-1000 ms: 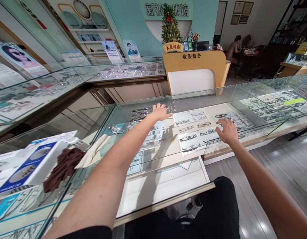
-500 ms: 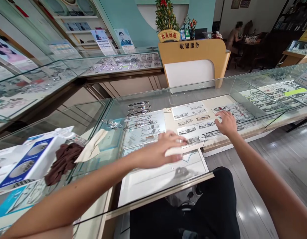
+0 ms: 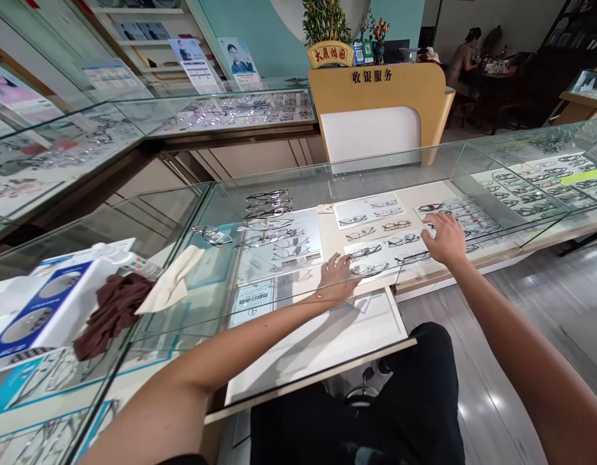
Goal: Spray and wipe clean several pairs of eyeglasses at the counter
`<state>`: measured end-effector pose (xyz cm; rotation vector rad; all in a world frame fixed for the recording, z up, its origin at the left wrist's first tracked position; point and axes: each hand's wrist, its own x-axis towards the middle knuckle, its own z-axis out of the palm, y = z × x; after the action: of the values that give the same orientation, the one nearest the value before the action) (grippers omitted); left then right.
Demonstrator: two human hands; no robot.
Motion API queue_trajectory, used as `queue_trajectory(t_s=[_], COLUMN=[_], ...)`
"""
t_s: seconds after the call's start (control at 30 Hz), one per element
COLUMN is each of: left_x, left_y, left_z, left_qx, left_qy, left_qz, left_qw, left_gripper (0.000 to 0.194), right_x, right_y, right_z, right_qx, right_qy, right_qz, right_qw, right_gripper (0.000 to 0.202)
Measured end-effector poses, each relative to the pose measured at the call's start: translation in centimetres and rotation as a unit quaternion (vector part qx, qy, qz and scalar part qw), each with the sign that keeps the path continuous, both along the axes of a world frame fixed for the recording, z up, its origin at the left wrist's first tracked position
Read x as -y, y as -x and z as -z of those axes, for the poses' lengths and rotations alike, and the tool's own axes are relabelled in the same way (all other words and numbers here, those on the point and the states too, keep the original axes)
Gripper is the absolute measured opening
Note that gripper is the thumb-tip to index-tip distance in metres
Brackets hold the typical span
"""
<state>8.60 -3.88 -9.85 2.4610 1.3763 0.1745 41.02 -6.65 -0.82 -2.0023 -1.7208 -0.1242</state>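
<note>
My left hand (image 3: 336, 279) reaches over the pulled-out white drawer (image 3: 298, 361) to the inside of the glass display case, its fingers apart. Beside its fingertips lies a pair of thin-rimmed eyeglasses (image 3: 373, 268); whether they touch, I cannot tell. Just behind is a dark-framed pair (image 3: 365, 250). My right hand (image 3: 446, 240) hovers or rests farther right, fingers curved and apart, near eyeglasses with a red accent (image 3: 431, 207). A black-framed pair (image 3: 413, 258) lies between my two hands. Several more eyeglasses sit in rows on white display cards (image 3: 351, 208).
Glass counter panels surround the case. On the left glass top are a brown cloth (image 3: 112, 313), a cream cloth (image 3: 170, 281), a blue-and-white box (image 3: 41, 320) and eyeglasses (image 3: 212, 235). A yellow cashier desk (image 3: 378, 97) stands behind. A person (image 3: 466, 61) sits at the far right back.
My left hand has moved forward from above the drawer to the eyeglasses in the case. My right hand stays nearly in place. The view has shifted slightly.
</note>
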Motion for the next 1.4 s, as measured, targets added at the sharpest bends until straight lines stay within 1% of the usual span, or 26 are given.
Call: queue_trajectory(t_s=[0.1, 0.2, 0.3, 0.37, 0.47, 0.57, 0.67, 0.8, 0.93, 1.03, 1.17, 1.23, 1.3, 1.37, 1.4], left_x=[-4.3, -8.2, -11.8, -14.1, -17.3, -19.7, -21.3, -22.6, -23.2, -23.3, -23.0, -22.3, -20.9, -18.6, -17.1], left_y=[-1.2, -2.1, -3.2, -4.2, -6.0, -7.8, -9.3, -10.3, -10.5, -10.5, -10.4, -10.3, -10.0, -9.7, -9.5], left_z=[2.0, 3.1, 3.5, 3.4, 3.3, 3.4, 3.8, 4.3, 4.4, 4.2, 3.5, 2.8, 2.0, 1.2, 0.9], left_qx=[-0.019, -0.005, 0.007, 0.011, 0.020, 0.023, 0.019, 0.020, 0.003, -0.014, -0.013, 0.000, 0.048, 0.126, 0.163], left_qy=[-0.070, -0.099, -0.106, -0.106, -0.105, -0.095, -0.081, -0.064, -0.040, -0.023, -0.021, -0.037, -0.058, -0.058, -0.032], left_qz=[-0.041, -0.056, -0.071, -0.081, -0.082, -0.083, -0.082, -0.086, -0.085, -0.081, -0.081, -0.087, -0.090, -0.071, -0.044], left_qw=[0.997, 0.993, 0.992, 0.991, 0.991, 0.992, 0.993, 0.994, 0.996, 0.996, 0.996, 0.996, 0.993, 0.988, 0.985], left_gripper=[0.059, 0.058, 0.060, 0.061, 0.057, 0.054, 0.054, 0.057, 0.063, 0.067, 0.064, 0.058, 0.047, 0.035, 0.032], right_x=[0.1, 0.3, 0.7, 0.9, 1.3, 1.6, 1.8, 2.0, 2.2, 2.2, 2.1, 2.0, 2.0, 1.8, 1.8], right_y=[-0.1, -0.1, 0.0, 0.1, 0.1, 0.1, 0.0, -0.1, 0.0, 0.0, -0.1, -0.1, -0.2, -0.2, -0.2], right_z=[0.2, 0.3, 0.2, 0.1, -0.1, -0.2, -0.2, -0.2, -0.2, -0.2, -0.2, -0.2, -0.2, -0.2, -0.2], right_qx=[0.001, -0.003, -0.001, 0.003, 0.008, 0.012, 0.017, 0.027, 0.029, 0.028, 0.027, 0.025, 0.024, 0.022, 0.021], right_qy=[-0.017, -0.026, -0.030, -0.032, -0.029, -0.033, -0.037, -0.040, -0.045, -0.047, -0.044, -0.041, -0.039, -0.039, -0.039], right_qz=[-0.003, -0.005, -0.008, -0.011, -0.016, -0.015, -0.017, -0.023, -0.025, -0.022, -0.022, -0.025, -0.026, -0.024, -0.024], right_qw=[1.000, 1.000, 1.000, 0.999, 0.999, 0.999, 0.999, 0.999, 0.998, 0.998, 0.998, 0.999, 0.999, 0.999, 0.999], right_gripper=[0.028, 0.027, 0.026, 0.025, 0.024, 0.024, 0.024, 0.023, 0.022, 0.022, 0.023, 0.024, 0.025, 0.025, 0.025])
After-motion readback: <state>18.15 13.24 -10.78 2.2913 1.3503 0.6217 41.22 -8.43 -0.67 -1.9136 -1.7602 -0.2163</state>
